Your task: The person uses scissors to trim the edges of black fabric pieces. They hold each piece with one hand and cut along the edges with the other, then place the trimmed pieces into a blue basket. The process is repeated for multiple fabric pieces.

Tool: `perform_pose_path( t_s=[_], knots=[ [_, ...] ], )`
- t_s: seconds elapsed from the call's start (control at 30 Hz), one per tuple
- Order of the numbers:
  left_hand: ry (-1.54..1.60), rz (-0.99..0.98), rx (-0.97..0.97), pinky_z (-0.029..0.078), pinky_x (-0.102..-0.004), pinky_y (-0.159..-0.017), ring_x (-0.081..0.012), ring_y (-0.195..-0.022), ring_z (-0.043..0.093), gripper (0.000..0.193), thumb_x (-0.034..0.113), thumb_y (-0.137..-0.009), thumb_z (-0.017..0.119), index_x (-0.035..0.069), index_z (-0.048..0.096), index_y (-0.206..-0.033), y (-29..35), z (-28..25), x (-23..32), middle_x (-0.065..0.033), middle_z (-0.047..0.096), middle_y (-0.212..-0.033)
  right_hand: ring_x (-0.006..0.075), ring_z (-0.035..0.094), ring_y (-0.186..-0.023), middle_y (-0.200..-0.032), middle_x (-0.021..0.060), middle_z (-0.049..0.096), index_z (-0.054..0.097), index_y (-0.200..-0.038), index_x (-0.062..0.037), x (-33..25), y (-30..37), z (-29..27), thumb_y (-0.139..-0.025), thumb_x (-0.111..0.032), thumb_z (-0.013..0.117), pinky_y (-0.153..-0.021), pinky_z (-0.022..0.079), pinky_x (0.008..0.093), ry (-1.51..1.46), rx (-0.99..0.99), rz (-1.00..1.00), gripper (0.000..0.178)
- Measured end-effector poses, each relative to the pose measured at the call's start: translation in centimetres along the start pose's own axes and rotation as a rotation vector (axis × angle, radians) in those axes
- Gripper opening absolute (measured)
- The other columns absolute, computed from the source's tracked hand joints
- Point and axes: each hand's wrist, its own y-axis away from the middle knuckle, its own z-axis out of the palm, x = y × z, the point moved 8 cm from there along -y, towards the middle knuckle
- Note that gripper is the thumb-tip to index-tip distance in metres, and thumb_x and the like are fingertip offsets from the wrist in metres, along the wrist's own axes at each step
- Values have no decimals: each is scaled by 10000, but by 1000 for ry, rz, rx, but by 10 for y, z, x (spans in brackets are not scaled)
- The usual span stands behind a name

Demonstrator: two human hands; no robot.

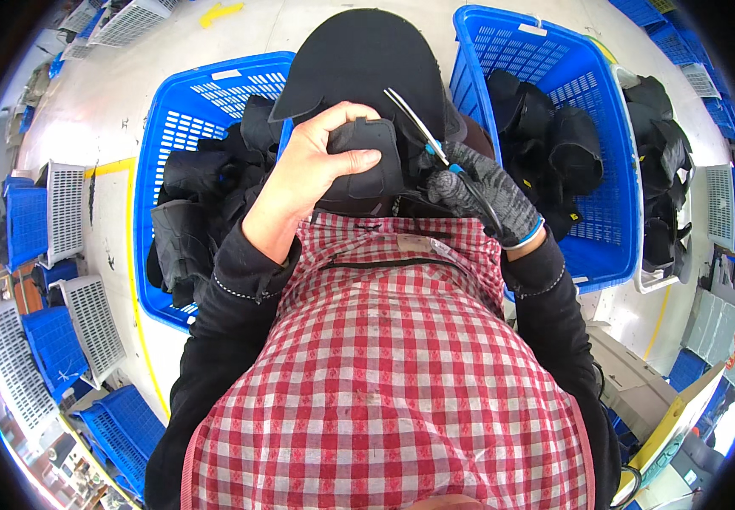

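Between the thumb and fingers of my bare left hand [312, 166] is a black fabric piece [366, 157] with a stitched-looking edge, pinched in front of my apron. My right hand [490, 191], in a grey knit glove, is closed around a pair of scissors [418, 126]. Their long silver blades point up and to the left, just right of the black piece and apart from its top edge. Blue shows near the pivot. Beyond both hands spreads a large rounded black piece [367, 64]. Dark material between the hands is too shadowed to make out.
A blue basket [150, 170] of black pieces stands at my left, another blue basket [618, 195] at my right. Beside the right one is a white container [661, 276] with more black pieces. Stacked crates [27, 221] line the left side. A checked apron [384, 365] covers my front.
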Motion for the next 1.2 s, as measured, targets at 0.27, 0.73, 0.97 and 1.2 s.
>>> perform_pose_path(
  t_s=[0.27, 0.73, 0.97, 1.2],
  knots=[
    [-228, 88, 102, 521, -220, -850, -51, -912, 628, 248, 82, -896, 798, 99, 696, -1122, -23, -2, 9, 46, 667, -980, 128, 611, -941, -1039, 42, 662, 609, -1320, -40, -16, 52, 12, -981, -293, 745, -867, 514, 281, -411, 35, 56, 445],
    [62, -72, 58, 533, -210, -855, -62, -934, 659, 235, 77, -926, 770, 62, 713, -1154, -27, 30, -28, 27, 705, -1043, 227, 683, -1038, -1127, 130, 711, 613, -1335, -14, 39, 32, 18, -1016, -254, 686, -906, 547, 350, -150, 167, -58, 406],
    [98, -104, 32, 526, -220, -849, -58, -927, 645, 234, 64, -928, 758, 34, 713, -1155, -9, 29, -29, 26, 707, -1030, 211, 677, -976, -1085, 115, 713, 633, -1312, -23, 34, 38, 33, -1000, -261, 710, -868, 545, 342, -65, 191, -75, 400],
    [70, -139, 15, 528, -218, -866, -60, -952, 655, 265, 75, -922, 768, 50, 715, -1180, -8, 30, -28, 34, 710, -1062, 139, 636, -892, -1043, 66, 703, 645, -1293, -28, 36, 40, 35, -1003, -264, 711, -796, 527, 293, -158, 170, -33, 379]
  ],
)
